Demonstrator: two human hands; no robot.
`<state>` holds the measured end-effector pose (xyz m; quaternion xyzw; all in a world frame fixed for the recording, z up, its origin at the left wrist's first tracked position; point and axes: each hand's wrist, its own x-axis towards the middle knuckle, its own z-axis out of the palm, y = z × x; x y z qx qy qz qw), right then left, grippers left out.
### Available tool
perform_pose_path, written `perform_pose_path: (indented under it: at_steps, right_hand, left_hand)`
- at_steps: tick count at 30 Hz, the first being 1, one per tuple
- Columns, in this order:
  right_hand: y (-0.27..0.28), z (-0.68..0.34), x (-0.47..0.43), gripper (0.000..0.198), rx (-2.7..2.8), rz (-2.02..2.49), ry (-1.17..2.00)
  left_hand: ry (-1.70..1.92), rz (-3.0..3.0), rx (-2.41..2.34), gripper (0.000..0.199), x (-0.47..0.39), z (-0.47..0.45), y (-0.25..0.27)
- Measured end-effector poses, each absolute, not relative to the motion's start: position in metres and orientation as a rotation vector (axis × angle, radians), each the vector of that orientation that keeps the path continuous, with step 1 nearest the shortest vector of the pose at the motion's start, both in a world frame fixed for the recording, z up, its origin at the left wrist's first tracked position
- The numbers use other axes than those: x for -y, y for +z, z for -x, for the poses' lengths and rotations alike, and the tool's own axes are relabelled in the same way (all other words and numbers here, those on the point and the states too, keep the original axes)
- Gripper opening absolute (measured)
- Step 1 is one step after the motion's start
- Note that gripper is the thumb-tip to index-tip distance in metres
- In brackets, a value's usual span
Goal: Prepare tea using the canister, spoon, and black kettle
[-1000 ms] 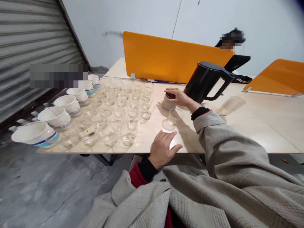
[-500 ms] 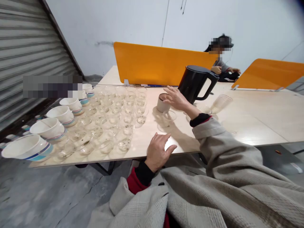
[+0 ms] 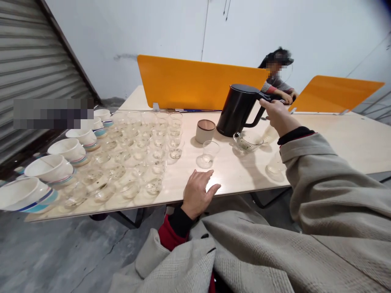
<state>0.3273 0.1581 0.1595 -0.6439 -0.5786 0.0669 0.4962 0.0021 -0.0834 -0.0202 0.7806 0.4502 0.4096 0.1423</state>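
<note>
My right hand [image 3: 276, 114] is wrapped around the handle of a black electric kettle [image 3: 236, 110] that stands on the pale wooden table [image 3: 336, 142]. My left hand [image 3: 197, 193] rests flat, fingers apart, on the table's near edge and holds nothing. Just beyond it stands a single small clear glass [image 3: 208, 152]. A short beige cup with a brown rim [image 3: 204, 130] sits to the left of the kettle, and a clear glass pitcher [image 3: 247, 141] sits in front of the kettle.
Several small clear glasses [image 3: 143, 142] fill the table's left half, with white striped paper bowls [image 3: 50, 168] along the left edge. Orange dividers [image 3: 195, 83] stand at the back. Another person [image 3: 276, 79] sits behind them. A metal shutter [image 3: 27, 69] is at left.
My right hand left the beige cup and moved right onto the kettle's handle. My view has shifted right. The left hand has stayed on the table edge.
</note>
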Motion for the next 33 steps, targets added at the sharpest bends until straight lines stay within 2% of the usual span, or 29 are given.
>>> perform_pose_path:
  at_steps: [5, 13, 18, 25, 27, 31, 33]
  right_hand:
    - [0.158, -0.318, -0.170, 0.017, 1.187, 1.524, 0.622]
    - [0.156, -0.311, -0.169, 0.029, 1.120, 1.254, 0.895]
    - [0.155, -0.294, -0.172, 0.035, 1.011, 1.149, 0.778]
    - [0.173, -0.290, -0.168, 0.069, 1.087, 1.166, 0.547]
    - [0.184, -0.291, -0.159, 0.066, 1.088, 1.139, 0.510]
    - [0.212, -0.290, -0.132, 0.046, 1.057, 1.086, 0.496]
    - [0.226, -0.288, -0.115, 0.044, 1.034, 1.004, 0.494]
  left_hand:
    - [1.159, -2.262, -1.292, 0.042, 0.083, -0.003, -0.020]
    - [1.148, -2.281, -1.312, 0.043, 0.082, -0.005, -0.021]
    - [1.123, -2.273, -1.326, 0.041, 0.082, -0.004, -0.020]
    - [1.094, -2.277, -1.344, 0.039, 0.081, -0.005, -0.020]
    - [1.085, -2.281, -1.352, 0.039, 0.080, -0.006, -0.020]
    - [1.081, -2.284, -1.364, 0.038, 0.080, -0.006, -0.020]
    - [1.074, -2.285, -1.368, 0.039, 0.079, -0.006, -0.019]
